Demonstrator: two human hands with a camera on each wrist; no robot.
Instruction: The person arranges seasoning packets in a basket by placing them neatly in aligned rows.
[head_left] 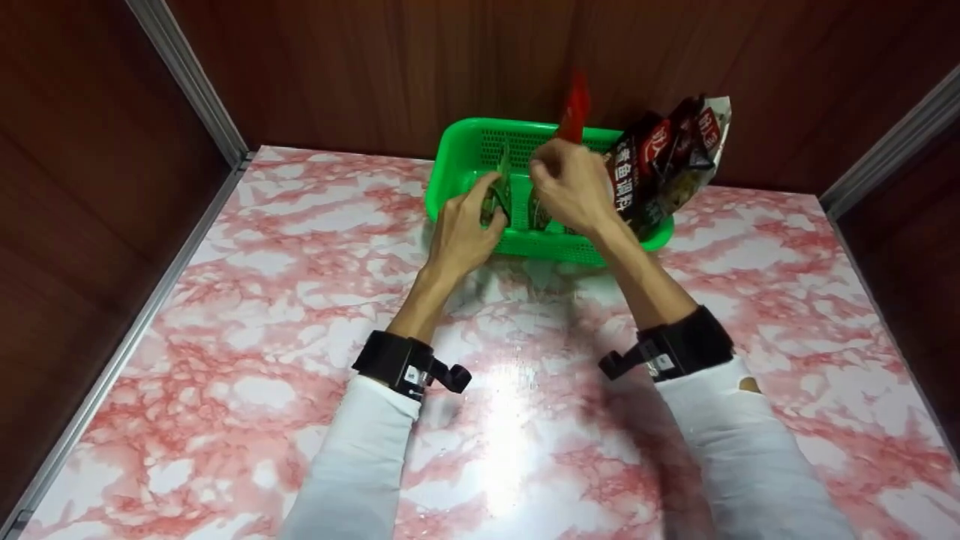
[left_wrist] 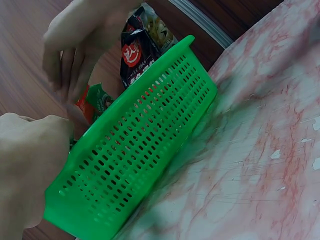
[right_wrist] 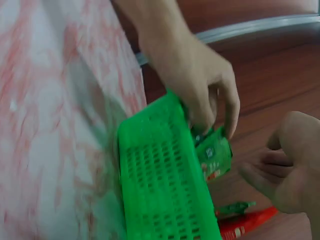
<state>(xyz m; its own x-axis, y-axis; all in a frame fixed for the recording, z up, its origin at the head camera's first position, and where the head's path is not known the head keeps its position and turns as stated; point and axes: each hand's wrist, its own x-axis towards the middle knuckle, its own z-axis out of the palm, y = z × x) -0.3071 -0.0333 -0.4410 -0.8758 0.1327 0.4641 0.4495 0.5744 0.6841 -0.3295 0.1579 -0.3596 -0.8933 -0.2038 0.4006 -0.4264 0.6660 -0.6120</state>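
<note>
The left hand [head_left: 466,231] reaches over the left end of a green plastic basket [head_left: 457,142] and pinches a green packet [right_wrist: 215,154] between thumb and fingers. Above the basket's middle hovers the right hand [head_left: 571,184], its fingers loosely bent with nothing visible between them in the right wrist view. Just below that hand, a red packet [right_wrist: 247,224] and another green packet [right_wrist: 235,208] stand in the basket. Their lower parts are hidden by the basket wall in both wrist views.
Large dark seasoning bags [head_left: 652,161] lean in the basket's right end and rise over its rim. The basket sits at the back of a red-and-white marbled table [head_left: 300,300], against a brown wood panel [head_left: 375,75]. Metal-edged panels flank both sides.
</note>
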